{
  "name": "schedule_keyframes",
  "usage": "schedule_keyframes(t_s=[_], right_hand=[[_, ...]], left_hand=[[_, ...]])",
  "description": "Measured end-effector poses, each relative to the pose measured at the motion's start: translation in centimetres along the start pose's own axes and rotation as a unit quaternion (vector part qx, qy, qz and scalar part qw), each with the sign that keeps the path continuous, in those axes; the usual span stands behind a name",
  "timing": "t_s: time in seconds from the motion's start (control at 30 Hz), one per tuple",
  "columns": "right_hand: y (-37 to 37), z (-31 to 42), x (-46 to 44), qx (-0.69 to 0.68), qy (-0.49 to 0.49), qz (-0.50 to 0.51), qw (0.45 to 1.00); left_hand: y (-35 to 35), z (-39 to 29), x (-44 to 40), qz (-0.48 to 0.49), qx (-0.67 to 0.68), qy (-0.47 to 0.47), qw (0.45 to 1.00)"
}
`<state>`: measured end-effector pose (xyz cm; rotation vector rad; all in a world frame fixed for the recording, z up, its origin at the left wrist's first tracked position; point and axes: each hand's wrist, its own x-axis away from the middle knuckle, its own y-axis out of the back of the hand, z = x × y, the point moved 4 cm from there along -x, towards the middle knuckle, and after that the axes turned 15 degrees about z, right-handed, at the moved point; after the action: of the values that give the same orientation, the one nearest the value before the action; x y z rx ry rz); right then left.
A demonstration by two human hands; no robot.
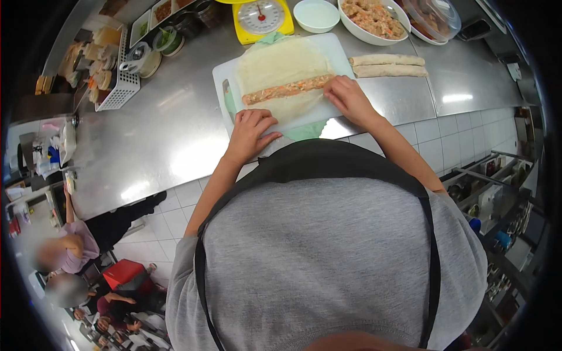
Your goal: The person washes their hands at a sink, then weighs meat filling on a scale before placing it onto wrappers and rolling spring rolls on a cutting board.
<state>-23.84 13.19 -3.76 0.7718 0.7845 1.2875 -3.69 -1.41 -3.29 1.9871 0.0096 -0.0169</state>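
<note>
A thin pale wrapper sheet lies spread on a white cutting board. Across it runs a long strip of orange-flecked minced filling. My right hand is at the strip's right end, its curled fingertips pressed together on the filling. At the sheet's lower left corner rests my left hand, fingers stretched forward and thumb apart, touching the board's near side. Whether it pinches the sheet's edge is hidden. Two finished pale rolls lie side by side to the right of the board.
Behind the board stand a yellow scale, a bowl of pale liquid and a large bowl of filling. To the left are a white basket and lidded containers. Other people are at the far lower left.
</note>
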Motion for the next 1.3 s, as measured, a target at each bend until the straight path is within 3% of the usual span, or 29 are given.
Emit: schedule_keyframes(t_s=[0.03,0.2,0.3,0.4,0.6,0.73,1.0,1.13,1.23,1.3], right_hand=[[0.2,-0.4,-0.5,-0.03,-0.023,-0.019,0.999],[0.6,-1.3,-2.3,-0.096,-0.04,-0.057,0.993],[0.4,-2.1,-3.1,-0.137,-0.055,-0.079,0.986],[0.7,-1.9,-3.5,-0.157,-0.05,-0.083,0.983],[1.2,-2.3,-3.9,-0.155,-0.027,-0.053,0.986],[1.3,-3.1,-5.4,-0.203,-0.039,-0.073,0.976],[1.7,-3.9,-7.1,-0.042,-0.099,-0.051,0.993],[1.9,-3.6,-7.3,-0.022,-0.116,-0.027,0.993],[2.1,-3.4,-7.3,0.013,-0.091,-0.051,0.994],[2.7,-2.3,-7.2,0.03,-0.076,-0.088,0.993]], left_hand=[[0.4,-0.1,0.1,-0.042,0.013,0.009,0.999],[0.7,2.0,-0.3,-0.077,-0.012,0.046,0.996],[2.0,3.6,-1.7,-0.179,0.112,0.116,0.97],[2.0,4.9,-3.1,-0.215,0.09,0.117,0.965],[1.6,5.9,-3.5,-0.182,0.253,0.179,0.933],[2.1,6.8,-3.8,-0.164,0.253,0.202,0.932],[2.8,8.5,-6.0,-0.133,0.097,0.133,0.977],[3.3,9.1,-6.6,-0.117,0.084,0.132,0.981],[3.8,8.9,-6.6,-0.132,0.145,0.167,0.966],[5.7,7.2,-5.8,-0.282,-0.027,0.118,0.952]])
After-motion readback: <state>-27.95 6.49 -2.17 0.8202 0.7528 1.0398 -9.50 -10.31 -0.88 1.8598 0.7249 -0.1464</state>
